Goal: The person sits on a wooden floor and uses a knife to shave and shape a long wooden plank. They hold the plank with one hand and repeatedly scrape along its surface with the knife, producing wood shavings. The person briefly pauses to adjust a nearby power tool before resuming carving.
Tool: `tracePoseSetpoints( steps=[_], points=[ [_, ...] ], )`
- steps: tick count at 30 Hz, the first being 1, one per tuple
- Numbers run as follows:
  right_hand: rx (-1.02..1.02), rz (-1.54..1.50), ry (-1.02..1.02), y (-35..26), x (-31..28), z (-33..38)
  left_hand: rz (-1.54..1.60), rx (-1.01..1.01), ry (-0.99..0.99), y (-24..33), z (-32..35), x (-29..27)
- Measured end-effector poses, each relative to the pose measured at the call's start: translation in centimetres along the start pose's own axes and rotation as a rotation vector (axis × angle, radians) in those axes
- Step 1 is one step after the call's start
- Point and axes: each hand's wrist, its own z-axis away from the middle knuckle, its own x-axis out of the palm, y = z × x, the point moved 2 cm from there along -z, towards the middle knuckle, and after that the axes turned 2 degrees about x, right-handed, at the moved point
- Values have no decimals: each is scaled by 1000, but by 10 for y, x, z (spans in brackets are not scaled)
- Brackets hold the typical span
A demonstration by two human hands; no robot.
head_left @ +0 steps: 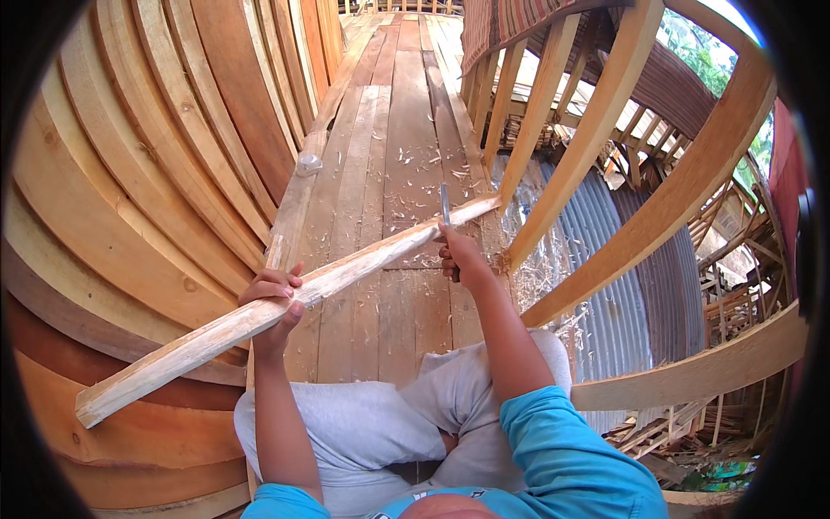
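A long, pale length of wood (pixel 363 264) slants across in front of me, from the lower left up to the railing on the right. My left hand (pixel 275 298) is wrapped round it near the middle, thumb on the near side. My right hand (pixel 461 257) is closed round the handle of a knife (pixel 445 204). Its narrow grey blade points away from me and crosses the wood near the far right end. Most of the handle is hidden in my fist. The wood's upper face looks rough and freshly shaved.
Wood shavings litter the plank floor (pixel 354 186). A small clear plastic item (pixel 309 164) lies by the left plank wall (pixel 147 199). On the right stands a slatted wooden railing (pixel 596 138), with striped cloth (pixel 510 22) over it and corrugated metal sheets (pixel 596 277) below.
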Motion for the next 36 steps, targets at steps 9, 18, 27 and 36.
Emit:
tracePoseSetpoints(
  steps=[9,18,27,36],
  points=[
    [-65,-27,18,11,8,-2,591,-26,225,-15,11,20],
    [-39,-65,91,14,4,3,611,-75,219,-11,14,28],
    [-19,12,8,8,12,8,576,-102,200,-7,15,25],
    [-230,596,70,-9,36,59,425,-165,264,0,13,27]
  ],
)
